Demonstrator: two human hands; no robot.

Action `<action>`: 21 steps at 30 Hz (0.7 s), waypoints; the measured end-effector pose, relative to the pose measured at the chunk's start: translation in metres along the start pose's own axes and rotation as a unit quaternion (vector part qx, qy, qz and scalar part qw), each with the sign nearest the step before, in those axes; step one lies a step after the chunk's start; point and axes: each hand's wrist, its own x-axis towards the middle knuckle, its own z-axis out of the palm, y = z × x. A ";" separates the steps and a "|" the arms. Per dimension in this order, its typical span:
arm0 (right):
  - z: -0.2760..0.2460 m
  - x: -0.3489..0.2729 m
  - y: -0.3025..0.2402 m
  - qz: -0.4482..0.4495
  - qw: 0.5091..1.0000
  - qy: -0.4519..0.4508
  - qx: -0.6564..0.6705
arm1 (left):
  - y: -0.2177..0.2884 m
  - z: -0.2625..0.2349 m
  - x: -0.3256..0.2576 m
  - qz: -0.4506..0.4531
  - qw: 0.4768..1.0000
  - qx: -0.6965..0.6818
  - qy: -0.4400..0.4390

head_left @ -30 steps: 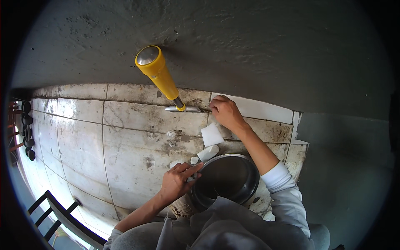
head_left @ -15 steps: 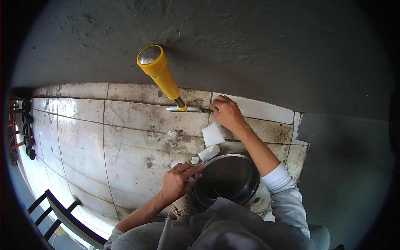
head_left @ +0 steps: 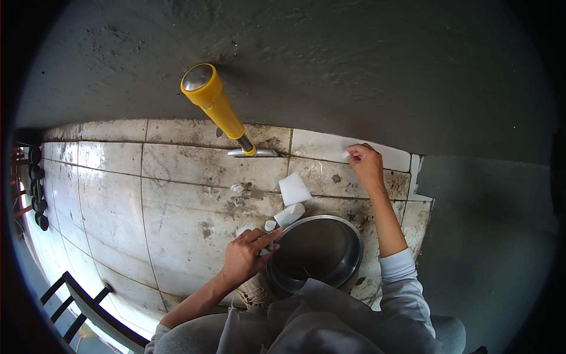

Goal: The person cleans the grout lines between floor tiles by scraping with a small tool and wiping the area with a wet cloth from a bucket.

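Observation:
My right hand [head_left: 368,167] is over a clean white tile strip [head_left: 315,144] at the foot of the wall, its fingers pinched on a small white piece [head_left: 346,155], perhaps sponge. To the lower left, my left hand [head_left: 243,255] is closed around a crumpled grey-white wad [head_left: 265,250], mostly hidden by the fingers, beside the rim of a round metal basin [head_left: 357,236]. Dark, murky liquid seems to fill the basin. Between the hands lie a white square pad [head_left: 295,189], a white rounded chunk [head_left: 290,215] and a small white bit [head_left: 270,225].
A yellow-handled scraper [head_left: 221,112] stands upright, its metal blade down on the stained floor tiles [head_left: 200,165]. A dark grey wall [head_left: 330,65] rises ahead. Small white scraps [head_left: 237,188] lie on the tiles. At lower left is a black metal frame [head_left: 97,307].
My right hand has moved right along the white tile strip, uncovering its left end; the white piece in its fingers now shows. My left hand stays by the basin. The view has shifted slightly.

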 end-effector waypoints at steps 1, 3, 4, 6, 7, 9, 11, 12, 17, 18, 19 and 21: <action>0.001 -0.002 -0.006 -0.014 0.999 -0.035 -0.008 | 0.001 0.000 0.000 0.001 1.000 0.000 -0.001; -0.002 0.001 -0.012 -0.021 0.998 -0.057 -0.028 | 0.004 -0.002 0.000 -0.008 1.000 0.007 -0.003; -0.001 0.004 -0.010 -0.021 0.998 -0.055 -0.027 | 0.004 -0.003 0.000 -0.007 1.000 0.009 -0.003; -0.002 0.007 -0.005 -0.009 0.999 -0.035 -0.023 | 0.006 -0.002 0.001 -0.020 1.000 0.001 -0.007; 0.001 0.006 -0.004 -0.008 0.999 -0.033 -0.023 | 0.007 -0.002 0.001 -0.018 1.000 0.001 -0.008; 0.009 0.003 -0.016 -0.047 0.995 -0.086 0.001 | 0.007 -0.003 0.002 -0.025 1.000 0.005 0.006; 0.005 0.008 -0.012 -0.031 0.998 -0.056 -0.010 | 0.006 -0.002 0.002 -0.015 1.000 0.003 0.009; 0.003 0.011 -0.011 -0.014 0.999 -0.028 -0.021 | 0.007 -0.002 0.002 -0.007 1.000 0.002 0.013; 0.005 0.005 -0.025 -0.035 0.993 -0.111 -0.014 | 0.006 -0.001 0.001 -0.017 1.000 0.007 0.007; 0.003 0.008 -0.023 -0.037 0.993 -0.110 -0.014 | 0.006 -0.001 0.001 -0.012 1.000 0.010 0.010; 0.001 0.013 -0.016 -0.035 0.996 -0.081 -0.032 | 0.006 -0.002 0.002 -0.011 1.000 0.011 0.011; 0.000 0.012 -0.016 -0.034 0.997 -0.052 -0.051 | 0.007 -0.002 0.001 -0.007 1.000 0.000 0.006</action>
